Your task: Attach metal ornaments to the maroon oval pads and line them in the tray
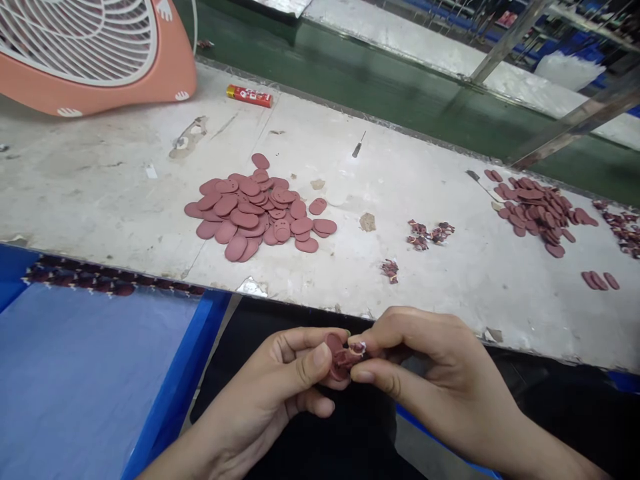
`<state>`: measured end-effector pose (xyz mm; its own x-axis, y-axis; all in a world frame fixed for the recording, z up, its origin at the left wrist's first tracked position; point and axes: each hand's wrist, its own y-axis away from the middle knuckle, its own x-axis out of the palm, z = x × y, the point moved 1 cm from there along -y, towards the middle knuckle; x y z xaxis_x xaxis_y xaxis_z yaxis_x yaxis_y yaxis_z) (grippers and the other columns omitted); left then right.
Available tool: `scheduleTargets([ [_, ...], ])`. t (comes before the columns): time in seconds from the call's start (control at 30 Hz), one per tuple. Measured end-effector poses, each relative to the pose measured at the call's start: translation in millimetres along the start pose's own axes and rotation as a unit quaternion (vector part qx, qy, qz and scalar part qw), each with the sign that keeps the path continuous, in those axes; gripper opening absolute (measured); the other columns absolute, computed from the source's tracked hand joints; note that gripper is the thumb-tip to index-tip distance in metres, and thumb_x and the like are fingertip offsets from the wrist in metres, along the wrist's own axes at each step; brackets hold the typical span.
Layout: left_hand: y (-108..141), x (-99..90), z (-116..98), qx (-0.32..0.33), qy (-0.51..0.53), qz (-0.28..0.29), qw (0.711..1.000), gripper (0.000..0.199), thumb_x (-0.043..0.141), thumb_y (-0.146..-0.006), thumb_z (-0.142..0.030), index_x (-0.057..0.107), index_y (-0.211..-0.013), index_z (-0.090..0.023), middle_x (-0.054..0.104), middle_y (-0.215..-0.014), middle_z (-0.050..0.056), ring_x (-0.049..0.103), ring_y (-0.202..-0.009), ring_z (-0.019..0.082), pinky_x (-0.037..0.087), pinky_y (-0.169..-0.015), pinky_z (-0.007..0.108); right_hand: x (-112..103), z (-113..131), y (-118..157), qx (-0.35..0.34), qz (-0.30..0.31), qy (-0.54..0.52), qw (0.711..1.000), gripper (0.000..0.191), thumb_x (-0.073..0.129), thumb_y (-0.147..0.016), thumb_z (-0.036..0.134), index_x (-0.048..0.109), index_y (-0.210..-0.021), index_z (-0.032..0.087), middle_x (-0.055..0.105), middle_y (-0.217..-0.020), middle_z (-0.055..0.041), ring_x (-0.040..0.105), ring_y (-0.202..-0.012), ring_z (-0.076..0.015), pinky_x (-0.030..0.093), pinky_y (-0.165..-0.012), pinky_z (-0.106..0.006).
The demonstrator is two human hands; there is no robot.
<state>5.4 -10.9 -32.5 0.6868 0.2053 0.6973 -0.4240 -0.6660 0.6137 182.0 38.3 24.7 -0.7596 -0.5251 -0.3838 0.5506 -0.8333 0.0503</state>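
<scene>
Between thumb and fingers my left hand point(290, 380) pinches a reddish-brown oval disc point(334, 345), held just beyond the table's front edge. My right hand point(425, 373) grips a small reddish-brown figurine point(350, 357) with a pale and dark top, pressed against the disc's face. Whether the two pieces are joined I cannot tell. Past my hands on the table lies a pile of similar oval discs point(255, 207), some with small holes. A few small figurines point(430, 233) lie right of the pile, and a single figurine point(389, 271) lies closer to me.
A coral fan point(175, 67) stands at the back left, near a red glue tube point(250, 97). A thin needle-like tool point(358, 147) lies at the back. Farther right is a second disc pile point(540, 207). A blue bin point(170, 393) at lower left holds rows of figurines under plastic.
</scene>
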Motion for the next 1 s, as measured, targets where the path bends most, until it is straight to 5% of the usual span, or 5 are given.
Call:
scheduleTargets([
  [1.0,4,-6.0,-4,0.010,-0.008,0.028,1.000,0.026,0.079,-0.075,-0.035,0.079,-0.092,-0.015,0.061,-0.068,0.001,0.054,-0.063,0.008,0.051,-0.049,0.010,1,13,-9,-0.018,0.056,0.033,0.998,0.009,0.070,-0.088,0.015,0.068,-0.091,0.023,0.069,-0.079,0.0059,0.061,-0.068,-0.0049,0.047,-0.065,-0.013],
])
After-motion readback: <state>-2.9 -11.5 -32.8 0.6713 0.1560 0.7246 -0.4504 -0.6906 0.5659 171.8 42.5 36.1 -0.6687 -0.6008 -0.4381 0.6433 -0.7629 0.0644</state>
